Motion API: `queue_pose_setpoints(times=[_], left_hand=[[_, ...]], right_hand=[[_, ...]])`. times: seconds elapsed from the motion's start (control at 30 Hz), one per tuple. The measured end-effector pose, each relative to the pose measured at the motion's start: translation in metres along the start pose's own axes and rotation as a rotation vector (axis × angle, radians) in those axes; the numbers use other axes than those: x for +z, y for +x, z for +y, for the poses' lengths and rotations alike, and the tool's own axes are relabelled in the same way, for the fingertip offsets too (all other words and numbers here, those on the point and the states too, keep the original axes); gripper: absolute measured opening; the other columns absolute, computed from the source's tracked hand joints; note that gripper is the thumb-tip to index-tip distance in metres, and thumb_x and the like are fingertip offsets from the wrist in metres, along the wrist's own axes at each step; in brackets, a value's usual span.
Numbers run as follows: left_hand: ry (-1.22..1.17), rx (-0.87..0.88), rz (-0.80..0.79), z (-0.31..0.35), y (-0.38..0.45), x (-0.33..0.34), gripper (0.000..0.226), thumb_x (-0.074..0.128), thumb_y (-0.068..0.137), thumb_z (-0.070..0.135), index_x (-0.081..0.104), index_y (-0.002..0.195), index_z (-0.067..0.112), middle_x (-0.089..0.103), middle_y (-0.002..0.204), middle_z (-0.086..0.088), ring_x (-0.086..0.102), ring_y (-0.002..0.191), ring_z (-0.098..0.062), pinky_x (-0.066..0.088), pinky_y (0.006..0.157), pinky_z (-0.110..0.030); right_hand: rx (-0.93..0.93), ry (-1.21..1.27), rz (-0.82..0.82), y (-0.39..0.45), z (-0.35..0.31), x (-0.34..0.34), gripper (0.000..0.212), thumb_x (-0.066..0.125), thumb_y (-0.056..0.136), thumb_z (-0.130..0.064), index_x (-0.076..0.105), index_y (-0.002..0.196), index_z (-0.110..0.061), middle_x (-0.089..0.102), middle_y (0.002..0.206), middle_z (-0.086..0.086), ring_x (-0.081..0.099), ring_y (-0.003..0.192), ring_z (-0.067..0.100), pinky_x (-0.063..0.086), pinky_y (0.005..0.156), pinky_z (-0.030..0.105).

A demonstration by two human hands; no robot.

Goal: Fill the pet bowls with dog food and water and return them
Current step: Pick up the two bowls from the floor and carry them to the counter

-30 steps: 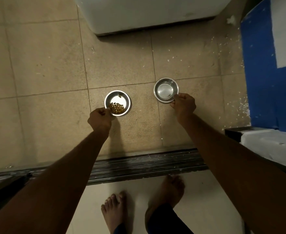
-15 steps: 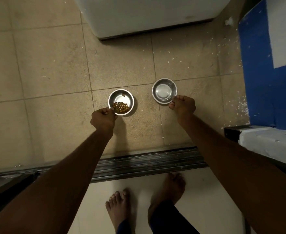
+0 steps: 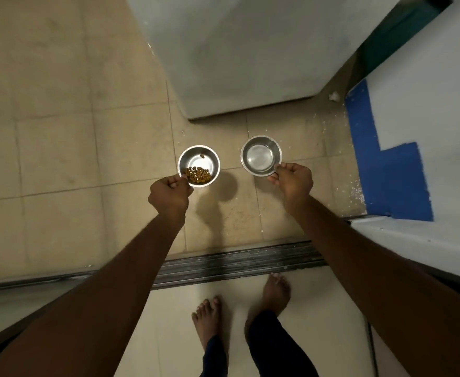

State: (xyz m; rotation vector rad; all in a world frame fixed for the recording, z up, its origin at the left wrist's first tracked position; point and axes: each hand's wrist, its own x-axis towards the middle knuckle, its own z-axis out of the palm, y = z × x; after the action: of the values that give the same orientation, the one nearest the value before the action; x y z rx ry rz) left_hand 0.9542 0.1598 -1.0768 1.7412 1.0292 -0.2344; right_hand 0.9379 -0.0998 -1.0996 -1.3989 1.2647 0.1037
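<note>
Two small steel bowls are held out over the tiled floor. My left hand [image 3: 170,193] pinches the near rim of the food bowl [image 3: 198,165], which has brown kibble heaped toward its near side. My right hand [image 3: 294,179] pinches the near rim of the water bowl [image 3: 261,155], which holds clear water. The food bowl casts a round shadow on the tiles to its lower right, so it is off the floor. Whether the water bowl touches the floor I cannot tell.
A pale grey wall block [image 3: 239,55] rises just beyond the bowls. A blue and white wall [image 3: 386,170] closes the right side. A metal sliding-door track [image 3: 237,263] crosses the floor between the bowls and my bare feet [image 3: 207,319].
Both bowls have come up from the floor in my hands and look larger. The view has tilted, showing more of the grey wall. My grips on the rims are unchanged.
</note>
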Motion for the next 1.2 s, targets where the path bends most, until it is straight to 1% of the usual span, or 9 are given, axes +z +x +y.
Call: queue_pose_setpoints(times=[0.2, 0.3, 0.43, 0.57, 0.63, 0.7, 0.9, 1.03, 1.2], left_hand=[[-0.082, 0.008, 0.024, 0.107, -0.063, -0.067, 0.006, 0.082, 0.094, 0.009, 0.077, 0.091, 0.006, 0.074, 0.089, -0.011, 0.081, 0.094, -0.032, 0.055, 0.054, -0.011], [-0.116, 0.012, 0.022, 0.154, -0.096, -0.1, 0.013, 0.082, 0.093, 0.008, 0.078, 0.102, -0.002, 0.075, 0.086, -0.007, 0.081, 0.084, -0.029, 0.055, 0.053, -0.012], [-0.171, 0.019, 0.019, 0.218, -0.146, -0.144, 0.02, 0.083, 0.092, 0.007, 0.078, 0.108, -0.003, 0.078, 0.09, -0.009, 0.079, 0.073, -0.021, 0.058, 0.056, -0.014], [-0.241, 0.041, 0.001, 0.278, -0.2, -0.187, 0.017, 0.082, 0.092, 0.008, 0.079, 0.106, -0.001, 0.077, 0.085, -0.006, 0.077, 0.068, -0.017, 0.054, 0.054, -0.012], [-0.271, 0.05, -0.017, 0.305, -0.227, -0.209, 0.015, 0.082, 0.093, 0.009, 0.079, 0.105, 0.001, 0.078, 0.086, -0.008, 0.079, 0.074, -0.019, 0.054, 0.053, -0.011], [-0.295, 0.062, -0.032, 0.328, -0.253, -0.231, 0.014, 0.082, 0.092, 0.007, 0.079, 0.104, 0.001, 0.078, 0.085, -0.007, 0.08, 0.077, -0.021, 0.054, 0.053, -0.011], [-0.337, 0.099, -0.063, 0.379, -0.331, -0.297, 0.008, 0.081, 0.089, 0.001, 0.077, 0.096, 0.001, 0.077, 0.082, -0.009, 0.079, 0.069, -0.019, 0.061, 0.06, -0.017], [-0.388, 0.14, -0.05, 0.408, -0.378, -0.339, 0.016, 0.082, 0.087, -0.002, 0.071, 0.08, 0.006, 0.074, 0.077, -0.008, 0.075, 0.061, -0.014, 0.064, 0.063, -0.022], [-0.474, 0.188, -0.083, 0.428, -0.418, -0.377, 0.015, 0.083, 0.086, -0.003, 0.072, 0.079, 0.003, 0.071, 0.068, -0.004, 0.073, 0.055, -0.012, 0.065, 0.066, -0.025]], right_hand=[[-0.007, 0.122, -0.015, -0.105, -0.096, -0.017, 0.011, 0.076, 0.097, 0.0, 0.073, 0.107, 0.002, 0.078, 0.106, 0.019, 0.08, 0.072, 0.019, 0.069, 0.081, 0.038], [-0.018, 0.164, -0.009, -0.16, -0.138, -0.026, 0.019, 0.075, 0.098, -0.001, 0.071, 0.115, 0.006, 0.078, 0.108, 0.021, 0.078, 0.067, 0.019, 0.068, 0.07, 0.029], [-0.039, 0.217, -0.023, -0.237, -0.196, -0.039, 0.018, 0.075, 0.096, 0.002, 0.072, 0.113, 0.009, 0.077, 0.11, 0.027, 0.082, 0.08, 0.029, 0.066, 0.063, 0.025], [-0.096, 0.264, -0.029, -0.308, -0.248, -0.053, 0.016, 0.074, 0.094, 0.003, 0.072, 0.108, 0.011, 0.077, 0.108, 0.029, 0.079, 0.063, 0.018, 0.066, 0.064, 0.027], [-0.107, 0.291, -0.044, -0.345, -0.273, -0.064, 0.011, 0.073, 0.095, 0.003, 0.073, 0.104, 0.009, 0.078, 0.104, 0.028, 0.082, 0.076, 0.025, 0.066, 0.064, 0.025], [-0.124, 0.313, -0.064, -0.383, -0.296, -0.076, 0.005, 0.072, 0.096, 0.002, 0.072, 0.099, 0.006, 0.078, 0.101, 0.027, 0.082, 0.084, 0.03, 0.065, 0.064, 0.024], [-0.18, 0.332, -0.095, -0.482, -0.345, -0.119, 0.007, 0.071, 0.096, 0.002, 0.071, 0.09, -0.001, 0.079, 0.1, 0.026, 0.082, 0.078, 0.027, 0.067, 0.068, 0.026], [-0.223, 0.358, -0.1, -0.542, -0.368, -0.151, 0.01, 0.07, 0.096, 0.003, 0.07, 0.088, -0.003, 0.08, 0.092, 0.022, 0.082, 0.073, 0.023, 0.069, 0.081, 0.037], [-0.251, 0.387, -0.164, -0.595, -0.382, -0.183, 0.013, 0.07, 0.095, 0.003, 0.072, 0.105, 0.012, 0.076, 0.075, 0.014, 0.08, 0.063, 0.018, 0.069, 0.083, 0.04]])
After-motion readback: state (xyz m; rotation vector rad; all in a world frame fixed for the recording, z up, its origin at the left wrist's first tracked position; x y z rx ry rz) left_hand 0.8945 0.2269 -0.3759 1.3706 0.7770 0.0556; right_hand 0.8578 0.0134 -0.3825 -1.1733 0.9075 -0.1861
